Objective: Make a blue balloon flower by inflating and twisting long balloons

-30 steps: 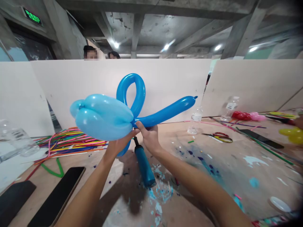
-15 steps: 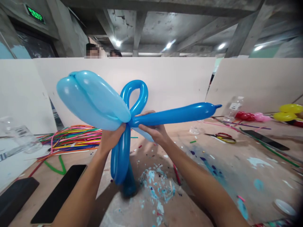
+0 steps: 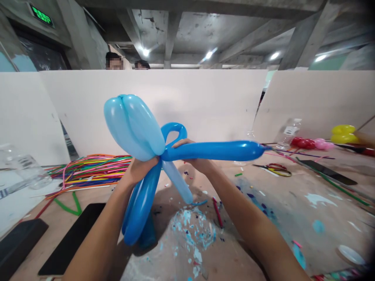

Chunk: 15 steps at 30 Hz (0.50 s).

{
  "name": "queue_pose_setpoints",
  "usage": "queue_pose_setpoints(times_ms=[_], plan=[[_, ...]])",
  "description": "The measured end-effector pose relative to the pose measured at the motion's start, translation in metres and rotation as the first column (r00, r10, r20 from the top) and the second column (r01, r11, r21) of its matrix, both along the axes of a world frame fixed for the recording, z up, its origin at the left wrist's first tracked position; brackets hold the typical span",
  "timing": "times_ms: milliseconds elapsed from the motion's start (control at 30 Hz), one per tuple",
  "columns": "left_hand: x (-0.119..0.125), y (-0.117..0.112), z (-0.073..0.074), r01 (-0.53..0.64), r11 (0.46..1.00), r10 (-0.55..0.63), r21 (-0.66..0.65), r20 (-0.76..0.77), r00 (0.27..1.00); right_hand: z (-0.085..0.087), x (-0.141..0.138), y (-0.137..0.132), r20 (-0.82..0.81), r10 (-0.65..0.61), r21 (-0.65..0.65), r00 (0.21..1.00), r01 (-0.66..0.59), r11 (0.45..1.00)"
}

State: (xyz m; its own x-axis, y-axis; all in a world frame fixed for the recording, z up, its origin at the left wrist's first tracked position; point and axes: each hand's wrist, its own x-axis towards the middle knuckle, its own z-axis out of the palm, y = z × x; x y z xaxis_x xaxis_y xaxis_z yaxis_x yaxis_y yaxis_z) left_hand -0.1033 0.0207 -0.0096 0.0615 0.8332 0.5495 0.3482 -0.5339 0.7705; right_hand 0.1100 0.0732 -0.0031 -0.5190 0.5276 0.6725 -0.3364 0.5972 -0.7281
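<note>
A twisted balloon figure is up in front of me, its light blue balloon loops (image 3: 133, 127) at the upper left. From the same knot, a dark blue balloon (image 3: 216, 151) stretches to the right with a thin uninflated tip. One dark blue loop stands behind the knot and another hangs toward the table, while a light blue tail (image 3: 177, 181) points down right. My left hand (image 3: 143, 169) is closed on the figure just below the knot. Behind the long balloon, my right hand (image 3: 196, 158) is closed around its base, its fingers partly hidden.
Uninflated balloons (image 3: 90, 171) lie in a heap at the left, near two dark phones (image 3: 73, 238). On the right are scissors (image 3: 277, 169), another phone (image 3: 328, 171), a plastic bottle (image 3: 290, 134) and red, pink and yellow balloons. White partitions (image 3: 205, 101) stand behind; paint flecks mark the table.
The figure has turned and tilted: the light blue loops moved right, the rear loop sank, and the hanging loop swung left. The light blue tail now shows below the knot.
</note>
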Motion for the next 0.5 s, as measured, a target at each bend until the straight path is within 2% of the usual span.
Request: queue_pose_setpoints(times_ms=[67, 167, 233, 267, 367, 400, 433, 500], plan=[[0.003, 0.003, 0.003, -0.082, 0.994, 0.082, 0.078, 0.005, 0.997, -0.005, -0.001, 0.0, -0.051, -0.069, -0.102, 0.996, 0.064, 0.993], [0.007, 0.007, 0.009, -0.335, 0.926, 0.345, 0.172, -0.029, 0.938, -0.014, -0.007, -0.007, 0.041, -0.134, -0.246, 0.99, 0.14, 0.959], [0.01, 0.008, 0.01, -0.458, 0.87, 0.478, 0.182, -0.079, 0.875, -0.019, -0.015, -0.013, 0.061, -0.149, -0.372, 0.987, 0.161, 0.914], [0.01, 0.008, 0.01, -0.483, 0.856, 0.507, 0.184, -0.118, 0.854, -0.02, -0.019, -0.015, 0.013, -0.179, -0.453, 0.984, 0.165, 0.876], [0.011, 0.004, 0.012, -0.432, 0.884, 0.465, 0.176, -0.243, 0.852, -0.017, -0.027, -0.019, -0.149, -0.32, -0.657, 0.936, 0.148, 0.74], [0.01, 0.002, 0.015, -0.396, 0.902, 0.43, 0.172, -0.276, 0.86, -0.014, -0.027, -0.018, -0.178, -0.338, -0.681, 0.924, 0.132, 0.72], [0.009, 0.0, 0.021, -0.352, 0.92, 0.389, 0.17, -0.31, 0.867, -0.01, -0.026, -0.018, -0.196, -0.342, -0.68, 0.919, 0.123, 0.722], [0.005, -0.003, 0.035, -0.235, 0.958, 0.281, 0.163, -0.382, 0.88, -0.001, -0.019, -0.018, -0.205, -0.336, -0.606, 0.919, 0.151, 0.781]])
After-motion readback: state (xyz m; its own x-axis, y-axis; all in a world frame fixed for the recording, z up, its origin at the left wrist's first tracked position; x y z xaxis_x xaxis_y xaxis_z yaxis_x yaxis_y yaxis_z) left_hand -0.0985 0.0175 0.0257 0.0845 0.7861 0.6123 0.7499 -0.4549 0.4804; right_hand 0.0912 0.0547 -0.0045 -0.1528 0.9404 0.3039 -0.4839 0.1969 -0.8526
